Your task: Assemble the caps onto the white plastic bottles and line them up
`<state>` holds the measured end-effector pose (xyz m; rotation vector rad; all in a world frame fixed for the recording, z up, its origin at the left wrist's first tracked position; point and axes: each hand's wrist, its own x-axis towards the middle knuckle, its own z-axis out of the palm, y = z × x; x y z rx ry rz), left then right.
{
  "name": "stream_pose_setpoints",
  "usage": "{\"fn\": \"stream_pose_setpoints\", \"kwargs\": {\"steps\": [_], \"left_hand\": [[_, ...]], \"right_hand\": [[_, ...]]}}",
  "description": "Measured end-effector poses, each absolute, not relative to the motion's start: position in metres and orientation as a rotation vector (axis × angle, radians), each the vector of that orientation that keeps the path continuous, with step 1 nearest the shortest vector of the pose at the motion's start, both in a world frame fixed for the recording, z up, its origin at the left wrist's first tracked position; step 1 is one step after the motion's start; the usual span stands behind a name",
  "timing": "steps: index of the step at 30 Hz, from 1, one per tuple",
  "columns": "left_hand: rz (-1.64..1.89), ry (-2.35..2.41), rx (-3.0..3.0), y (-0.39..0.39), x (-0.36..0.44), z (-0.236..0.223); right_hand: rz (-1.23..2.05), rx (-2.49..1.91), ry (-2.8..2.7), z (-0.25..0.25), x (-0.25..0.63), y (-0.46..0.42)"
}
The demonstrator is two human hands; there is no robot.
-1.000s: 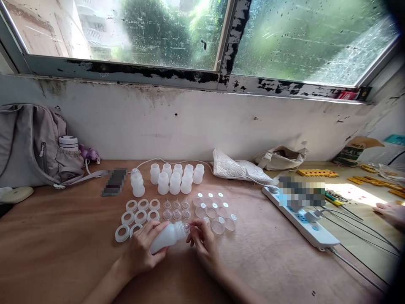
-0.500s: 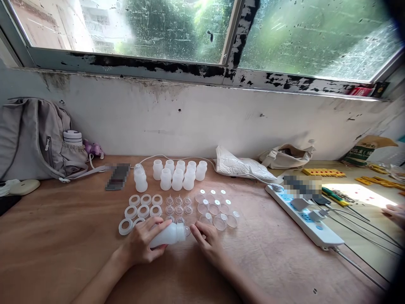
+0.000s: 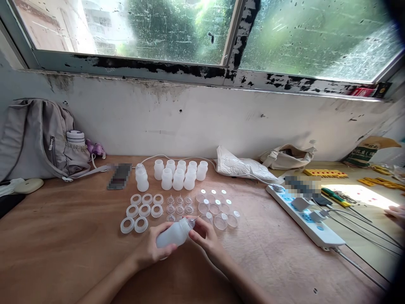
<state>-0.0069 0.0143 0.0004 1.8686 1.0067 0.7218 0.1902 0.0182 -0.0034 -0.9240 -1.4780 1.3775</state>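
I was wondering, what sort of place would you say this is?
Probably a makeshift indoor workspace: matching frosted bottles stand grouped on a wooden table, with a paint-chipped window frame on the wall beyond.

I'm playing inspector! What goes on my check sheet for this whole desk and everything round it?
Surface: brown wooden tabletop.
Job's things: one tilted bottle; standing bottles behind; rings, teats, clear caps in rows.
Clutter: grey backpack, white package, fabric pouch.
Fingers: left hand curled round that bottle; right hand at its neck.
Cables: several around a power strip on the right.
Surroundings: window with peeling frame, stained wall, another person's hand at right edge.
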Motion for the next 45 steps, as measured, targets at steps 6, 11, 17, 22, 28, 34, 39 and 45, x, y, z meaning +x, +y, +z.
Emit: {"fn": "stream_pose_setpoints", "kwargs": {"steps": [6, 11, 17, 22, 28, 34, 39, 45], "left_hand": [[0.800, 1.010, 1.509, -0.003, 0.017, -0.001], [0.533, 0.679, 1.008, -0.011, 0.026, -0.001], [0.909, 1.029, 1.612, -0.011, 0.025, -0.001], [1.155, 1.166, 1.943, -0.003, 0.015, -0.009], [1.278, 1.320, 2.124, 0.011, -0.004, -0.017], [1.381, 1.498, 2.221, 0.018, -0.016, -0.025], [1.368, 1.555, 2.110, 0.022, -0.017, -0.020], [1.295, 1.572, 1.910, 0.025, -0.019, -0.012]], "right_hand": [[1.364, -0.928, -1.343, 0.001, 0.187, 0.015], [1.619, -0.832, -1.165, 0.013, 0.174, 0.009], [1.359, -0.947, -1.097, 0.021, 0.150, 0.009], [1.223, -0.948, -1.141, 0.026, 0.133, 0.016], [1.179, -0.892, -1.052, 0.023, 0.104, 0.031], [1.135, -0.896, -1.152, 0.026, 0.090, 0.037], [0.866, -0.939, -1.438, 0.027, 0.125, 0.045], [0.595, -1.235, -1.860, -0.005, 0.173, 0.055]]}}
